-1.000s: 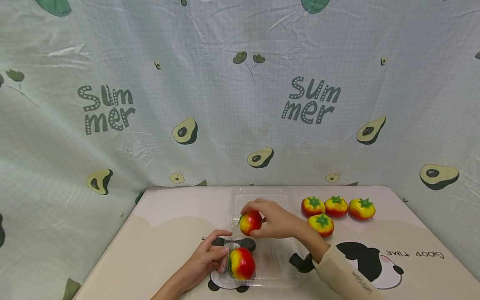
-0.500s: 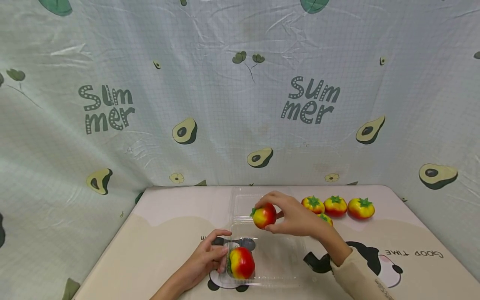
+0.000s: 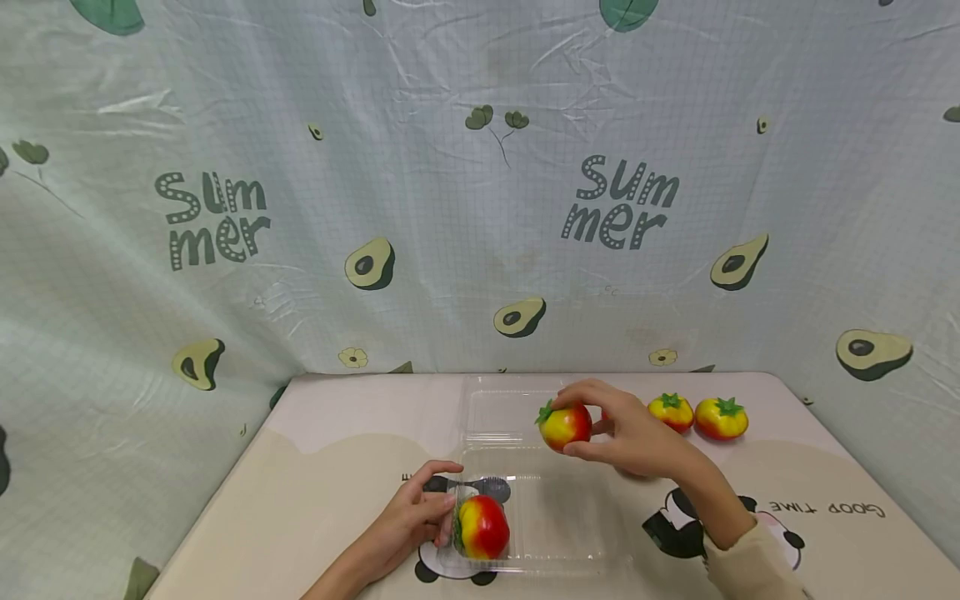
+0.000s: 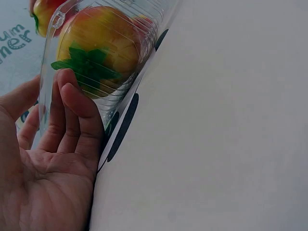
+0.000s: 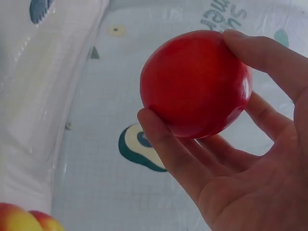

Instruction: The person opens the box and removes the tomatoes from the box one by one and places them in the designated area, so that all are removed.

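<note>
My right hand (image 3: 637,433) grips a red and yellow toy tomato (image 3: 566,427) between thumb and fingers, above the right rear part of a clear plastic box (image 3: 555,517). In the right wrist view, the smooth red underside of that tomato (image 5: 192,86) faces the camera. My left hand (image 3: 416,508) holds the box's left wall, with curled fingers (image 4: 86,106) against the ribbed plastic. Inside the box, at its front left, another toy tomato (image 3: 484,527) lies on its side, green leaves facing the left wall.
Two toy tomatoes (image 3: 671,412) (image 3: 722,418) stand at the back right; others nearby are mostly hidden behind my right hand. The box's open lid (image 3: 510,412) lies flat behind it. A printed mat (image 3: 330,500) covers the table, and a patterned curtain (image 3: 450,192) hangs behind.
My right hand has carried its toy tomato to the right, from over the box's left rear toward the tomatoes at the back right. The left hand and box have stayed put.
</note>
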`<state>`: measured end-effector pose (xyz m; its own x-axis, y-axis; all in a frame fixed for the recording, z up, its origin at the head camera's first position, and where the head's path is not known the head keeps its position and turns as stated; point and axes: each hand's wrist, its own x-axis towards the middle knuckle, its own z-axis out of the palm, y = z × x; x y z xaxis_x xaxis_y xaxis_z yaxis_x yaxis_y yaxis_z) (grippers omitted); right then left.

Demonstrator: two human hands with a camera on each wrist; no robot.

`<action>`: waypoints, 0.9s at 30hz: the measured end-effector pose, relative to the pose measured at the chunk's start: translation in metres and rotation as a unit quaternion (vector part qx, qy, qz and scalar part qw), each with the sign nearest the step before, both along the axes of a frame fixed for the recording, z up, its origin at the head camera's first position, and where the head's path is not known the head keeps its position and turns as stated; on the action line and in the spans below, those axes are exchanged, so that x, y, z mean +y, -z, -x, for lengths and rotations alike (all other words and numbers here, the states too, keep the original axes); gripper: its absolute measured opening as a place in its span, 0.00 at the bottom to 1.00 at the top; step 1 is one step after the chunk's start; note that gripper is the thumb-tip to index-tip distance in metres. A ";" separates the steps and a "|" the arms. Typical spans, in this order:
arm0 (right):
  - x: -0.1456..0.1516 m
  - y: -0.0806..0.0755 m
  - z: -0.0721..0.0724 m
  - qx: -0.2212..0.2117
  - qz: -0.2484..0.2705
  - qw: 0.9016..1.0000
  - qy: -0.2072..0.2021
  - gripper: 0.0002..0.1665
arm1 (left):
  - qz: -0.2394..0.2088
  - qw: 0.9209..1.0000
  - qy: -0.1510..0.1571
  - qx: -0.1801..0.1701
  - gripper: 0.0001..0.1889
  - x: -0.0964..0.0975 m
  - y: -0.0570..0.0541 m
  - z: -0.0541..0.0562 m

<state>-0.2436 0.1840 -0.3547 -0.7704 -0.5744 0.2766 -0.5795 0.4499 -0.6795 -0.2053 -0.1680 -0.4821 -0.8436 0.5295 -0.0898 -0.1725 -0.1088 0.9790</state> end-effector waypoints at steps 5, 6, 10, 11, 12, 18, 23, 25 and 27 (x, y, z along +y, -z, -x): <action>0.015 0.004 -0.002 0.011 0.007 1.000 0.024 0.29 | -0.001 1.000 0.001 0.003 0.30 0.000 0.000 0.001; 0.017 0.005 -0.002 0.012 0.007 1.000 0.028 0.29 | -0.001 1.000 0.002 0.003 0.30 -0.001 0.000 0.001; 0.028 0.008 -0.003 0.012 0.004 0.999 0.037 0.27 | -0.003 1.000 0.004 0.004 0.30 -0.001 0.000 0.001; 0.031 0.008 -0.003 0.010 0.006 0.999 0.037 0.27 | -0.004 1.000 0.004 0.005 0.30 -0.002 0.000 0.001; 0.033 0.008 -0.003 0.009 0.006 0.999 0.037 0.26 | -0.004 1.000 0.004 0.005 0.29 -0.002 0.000 0.001; 0.044 0.008 -0.001 0.008 0.007 0.999 0.039 0.26 | -0.009 1.000 0.006 0.007 0.29 -0.003 -0.001 0.000; 0.054 0.012 0.002 0.009 0.008 0.999 0.044 0.26 | -0.016 1.000 0.008 0.005 0.28 -0.003 0.000 0.000; 0.058 0.013 0.003 0.005 0.014 0.999 0.042 0.26 | -0.017 1.000 0.009 0.004 0.27 -0.002 0.001 0.000; 0.061 0.014 0.004 -0.002 0.018 0.999 0.044 0.25 | -0.017 1.000 0.008 0.004 0.27 -0.002 0.002 0.000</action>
